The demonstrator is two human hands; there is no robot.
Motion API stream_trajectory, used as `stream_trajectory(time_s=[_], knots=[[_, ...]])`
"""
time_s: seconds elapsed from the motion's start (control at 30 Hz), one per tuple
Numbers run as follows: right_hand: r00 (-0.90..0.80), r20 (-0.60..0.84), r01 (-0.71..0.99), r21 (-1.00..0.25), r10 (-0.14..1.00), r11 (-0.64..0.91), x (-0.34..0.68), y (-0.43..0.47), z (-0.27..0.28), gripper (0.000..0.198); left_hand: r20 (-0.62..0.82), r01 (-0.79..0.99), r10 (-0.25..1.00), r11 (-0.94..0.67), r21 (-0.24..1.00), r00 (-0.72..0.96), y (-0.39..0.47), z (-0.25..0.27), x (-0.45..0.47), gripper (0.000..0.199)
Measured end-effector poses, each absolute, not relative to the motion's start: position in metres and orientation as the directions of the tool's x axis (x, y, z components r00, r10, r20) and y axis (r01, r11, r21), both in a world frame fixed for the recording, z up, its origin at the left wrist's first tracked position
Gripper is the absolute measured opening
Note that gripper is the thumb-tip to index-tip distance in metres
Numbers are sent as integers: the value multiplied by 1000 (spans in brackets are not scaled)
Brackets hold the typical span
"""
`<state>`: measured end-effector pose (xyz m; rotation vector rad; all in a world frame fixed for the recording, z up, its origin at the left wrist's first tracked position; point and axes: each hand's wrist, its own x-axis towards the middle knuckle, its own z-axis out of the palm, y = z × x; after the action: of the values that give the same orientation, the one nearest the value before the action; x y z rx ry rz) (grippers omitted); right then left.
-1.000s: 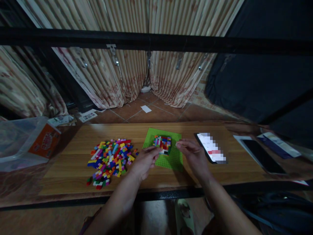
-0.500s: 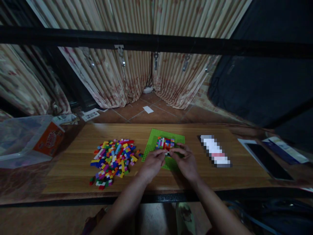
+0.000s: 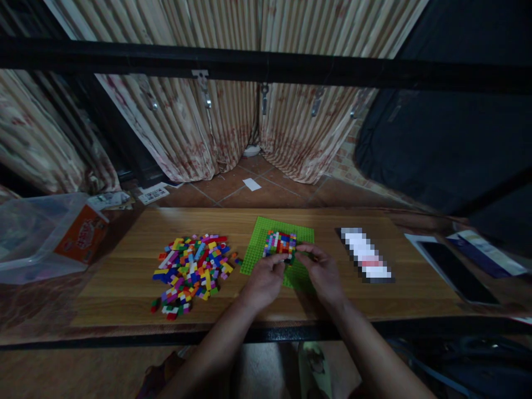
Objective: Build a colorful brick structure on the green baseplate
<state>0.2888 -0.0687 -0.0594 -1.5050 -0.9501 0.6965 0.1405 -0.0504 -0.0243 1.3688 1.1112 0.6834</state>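
Note:
A block of many-coloured toy bricks point(image 3: 281, 241) sits on a green studded baseplate point(image 3: 254, 243) on the wooden table. At the block's near left corner is my left hand point(image 3: 266, 278), its thumb and forefinger closed together. Anything between those fingertips is too small to make out. By the block's right side, my right hand point(image 3: 323, 272) has its thumb and forefinger slightly apart, with nothing visible between them. Left of the baseplate lies a heap of loose toy bricks point(image 3: 193, 269). My hands hide part of the baseplate's near side.
A phone-like, blurred-out object point(image 3: 366, 255) lies right of the baseplate. Farther right are a dark tablet-like slab point(image 3: 457, 271) and a packet point(image 3: 486, 252). At left stands a clear plastic box point(image 3: 37, 238) with an orange label. A black bar point(image 3: 266, 62) crosses before the curtains.
My right hand has moved a little to the right, away from my left fingertips, and its fingers have parted. More of the brick block's near edge shows.

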Motion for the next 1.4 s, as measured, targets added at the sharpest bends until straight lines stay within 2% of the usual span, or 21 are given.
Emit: stream_trajectory(time_s=[0.2,0.37,0.87,1.03,1.23,1.33,1.4], knots=[[466,80,243,-969,881,-40,285,-66,-61,19,-127,334,910,-13,943,395,-51,-24,141,35],[475,74,241,-969,877,-48,283,-65,-62,18,-62,350,919,-84,933,388,-54,-24,143,35],[496,44,122,-992,867,-20,278,-65,-63,15,20,543,896,-286,790,444,-63,-34,149,41],[485,55,143,-990,873,-17,277,-64,-64,15,14,536,894,-280,797,447,-60,-31,147,41],[494,43,125,-992,869,-22,289,-69,-57,27,-18,614,969,-143,776,247,-44,-14,129,38],[518,32,189,-979,855,-78,299,-72,-55,28,-67,626,967,-105,773,244,-36,-17,121,39],[473,23,252,-961,881,-110,300,-74,-54,28,-97,612,963,-81,787,251,-32,-23,120,38]])
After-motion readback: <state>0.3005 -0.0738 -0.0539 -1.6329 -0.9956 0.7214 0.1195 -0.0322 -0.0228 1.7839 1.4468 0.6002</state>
